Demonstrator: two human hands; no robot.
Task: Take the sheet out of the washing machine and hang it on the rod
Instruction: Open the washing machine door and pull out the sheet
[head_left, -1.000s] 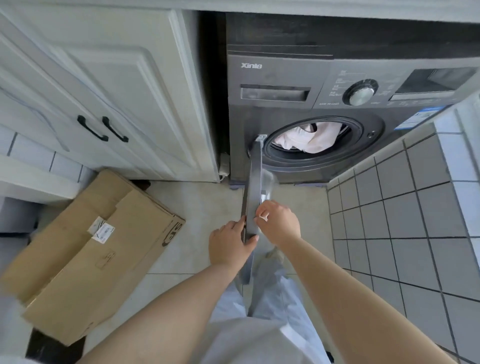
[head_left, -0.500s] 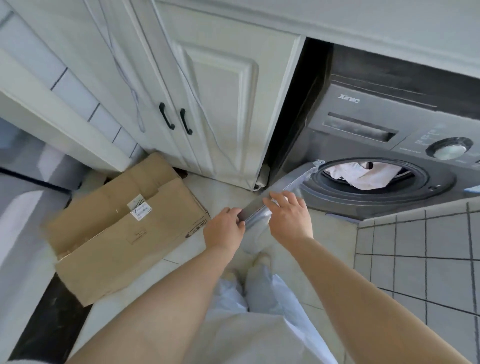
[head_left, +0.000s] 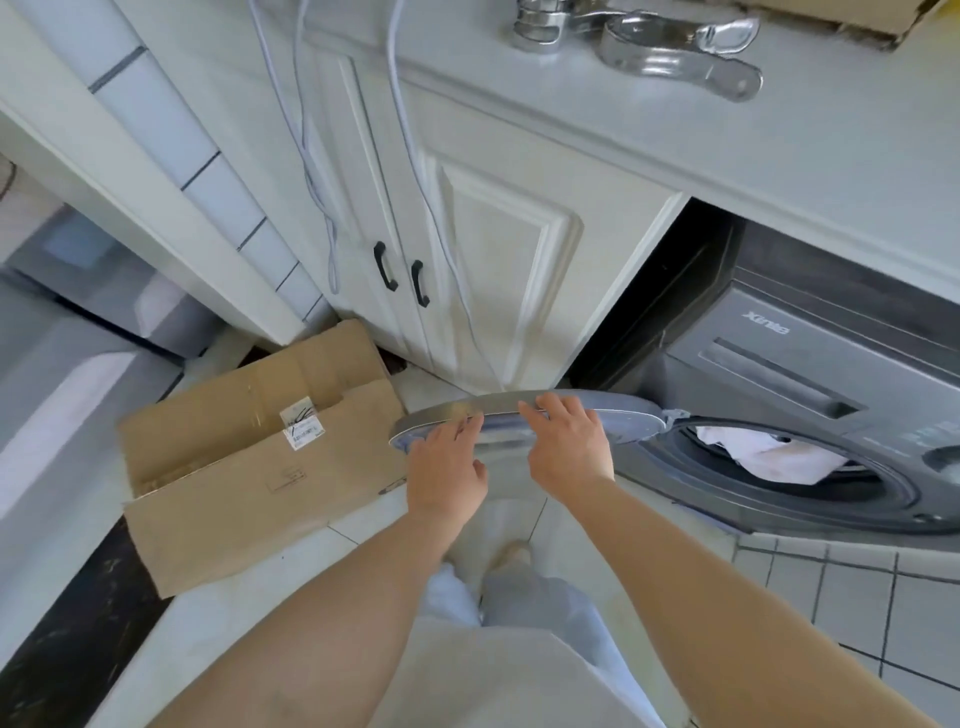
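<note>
Far right, inside the drum of the washing machine (head_left: 810, 374): the sheet (head_left: 769, 460), a white crumpled heap just behind the open porthole, untouched, not yet lifted. Just left of it, hinged at the porthole rim: the round door (head_left: 524, 413), swung wide toward the near left, probably to clear a reaching path to the drum. On the door's upper edge, 2 hands side by side. Left hand (head_left: 447, 467): fingers nearly straight, laid flat against the rim, pressing rather than clasping. Right hand (head_left: 569, 449): fingers spread and draped over the edge, tips hooked lightly across it, no full clench visible. Further left on the floor: a flattened cardboard box (head_left: 249, 452). Behind: white cabinet doors (head_left: 467, 249) with 2 black handles. No rod in sight.
</note>
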